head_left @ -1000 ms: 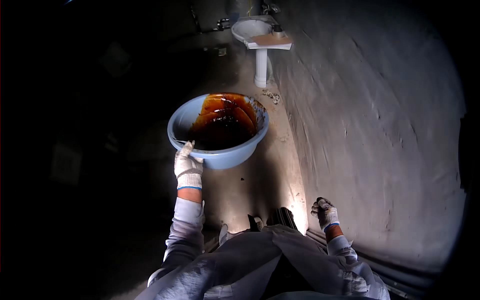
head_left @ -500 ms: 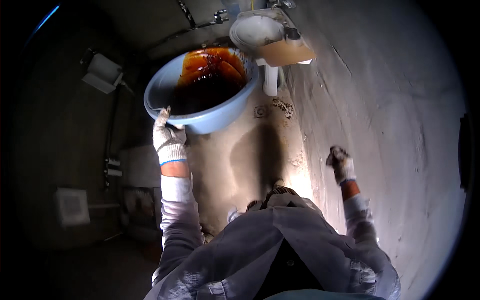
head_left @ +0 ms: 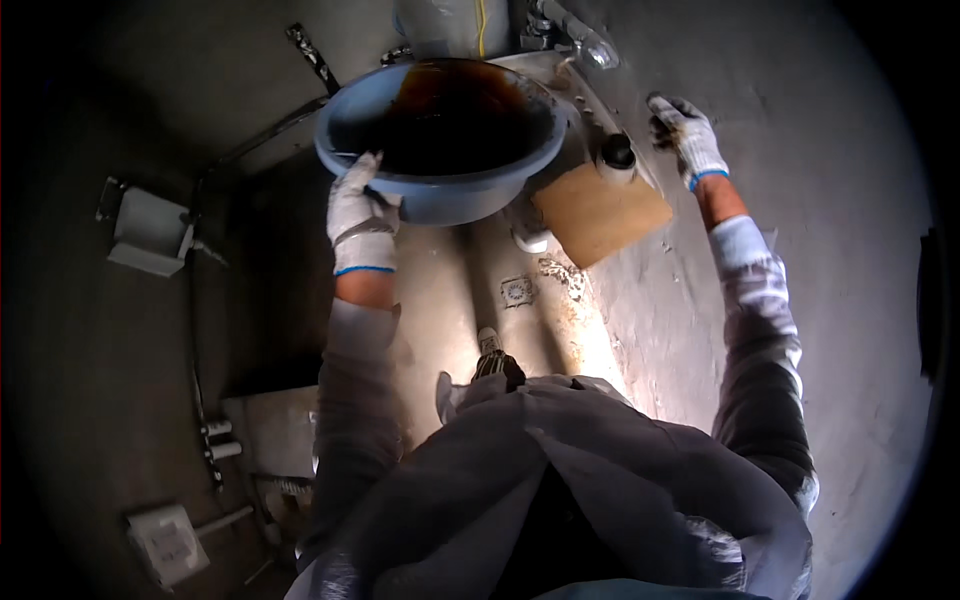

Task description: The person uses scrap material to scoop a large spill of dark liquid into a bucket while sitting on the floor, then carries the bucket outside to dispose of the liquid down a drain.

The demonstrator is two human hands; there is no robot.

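A wide light-blue plastic basin (head_left: pixel 450 205) is held up over the wash sink, with dark red-brown liquid (head_left: pixel 450 120) inside and brown staining up its far wall. My left hand (head_left: pixel 362 215), in a white knit glove with a blue cuff edge, grips its near left rim, thumb over the edge. Away from the basin, my right hand (head_left: pixel 688 135) is raised beside the grey wall at the right. Its glove is stained dark about the fingers, which are curled; whether anything small is in them, I cannot make out.
Mostly hidden behind the basin is the wash sink (head_left: pixel 590 110). On its right side are a brown board (head_left: pixel 605 215) and a dark-topped container (head_left: pixel 617 158). A floor drain (head_left: pixel 517 291) lies below. White wall boxes (head_left: pixel 150 232) and pipes run along the left.
My left hand has brought the basin up and forward, so it now covers most of the sink. My right hand has risen forward along the wall, and the view has shifted.
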